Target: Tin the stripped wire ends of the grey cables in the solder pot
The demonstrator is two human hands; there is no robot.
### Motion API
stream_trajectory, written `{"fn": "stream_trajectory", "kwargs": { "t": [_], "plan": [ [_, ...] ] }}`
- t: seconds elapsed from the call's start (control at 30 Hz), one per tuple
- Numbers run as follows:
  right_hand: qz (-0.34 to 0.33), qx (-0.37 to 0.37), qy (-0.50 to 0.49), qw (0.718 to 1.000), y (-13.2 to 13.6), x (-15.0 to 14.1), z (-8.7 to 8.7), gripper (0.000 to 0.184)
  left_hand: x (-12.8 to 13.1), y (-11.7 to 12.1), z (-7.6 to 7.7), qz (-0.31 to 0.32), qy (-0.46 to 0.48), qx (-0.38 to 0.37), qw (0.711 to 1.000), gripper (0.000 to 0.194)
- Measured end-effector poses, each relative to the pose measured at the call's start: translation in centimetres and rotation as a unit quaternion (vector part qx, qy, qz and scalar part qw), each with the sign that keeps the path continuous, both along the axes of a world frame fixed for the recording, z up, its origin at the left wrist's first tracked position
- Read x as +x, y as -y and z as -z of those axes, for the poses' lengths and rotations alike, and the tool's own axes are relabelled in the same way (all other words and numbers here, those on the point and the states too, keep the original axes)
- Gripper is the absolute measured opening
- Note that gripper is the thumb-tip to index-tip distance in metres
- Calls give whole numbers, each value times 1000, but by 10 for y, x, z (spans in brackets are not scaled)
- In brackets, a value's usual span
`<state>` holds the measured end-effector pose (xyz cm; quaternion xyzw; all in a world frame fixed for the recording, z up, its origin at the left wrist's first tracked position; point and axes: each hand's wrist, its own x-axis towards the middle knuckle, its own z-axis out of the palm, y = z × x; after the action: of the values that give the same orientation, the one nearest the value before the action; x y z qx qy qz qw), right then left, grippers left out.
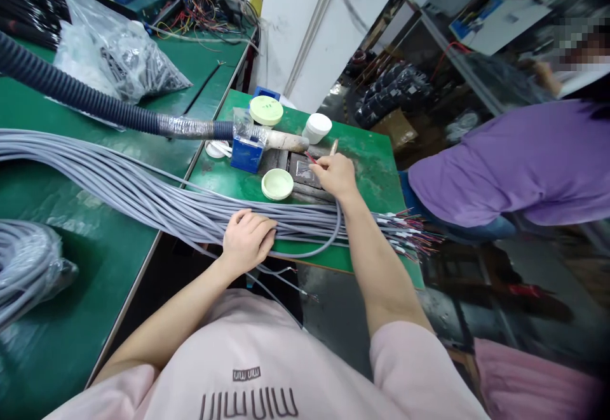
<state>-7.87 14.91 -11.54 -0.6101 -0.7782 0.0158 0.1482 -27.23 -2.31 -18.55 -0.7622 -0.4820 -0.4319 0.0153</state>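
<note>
1. Your left hand point(248, 239) rests open, fingers curved, on the long grey rubber-sheathed cable bundle point(143, 182), whose long axis runs left to right across the green-topped desk point(366, 159), closest to that hand.
2. Your right hand point(335, 175) pinches a thin red wire point(311, 157) narrowly above a dark metal plate point(304, 172).

Hands: 2, left hand point(248, 239), right hand point(336, 175). Red-tipped wire point(311, 157) in right hand: 1. Grey cable bundle point(157, 194): 1. Pale green round lids point(277, 184): 2. White cup point(317, 128): 1. Blue box point(246, 152): 1. Corrugated hose point(71, 86): 1. Bagged cable coil point(28, 267): 1. Green workbenches point(200, 70): 2. Co-worker point(509, 166): 1.
</note>
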Motion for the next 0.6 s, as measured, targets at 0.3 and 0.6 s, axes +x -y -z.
{"fn": "stream_trajectory", "kwargs": {
  "t": [0.3,0.6],
  "plan": [
    [63,-29,72,995,-15,16,28,29,0,-1,1,0,-4,-1,1000,13],
    [71,-36,112,991,-19,17,37,32,0,0,0,1,-2,-5,1000,13]
  ]
}}
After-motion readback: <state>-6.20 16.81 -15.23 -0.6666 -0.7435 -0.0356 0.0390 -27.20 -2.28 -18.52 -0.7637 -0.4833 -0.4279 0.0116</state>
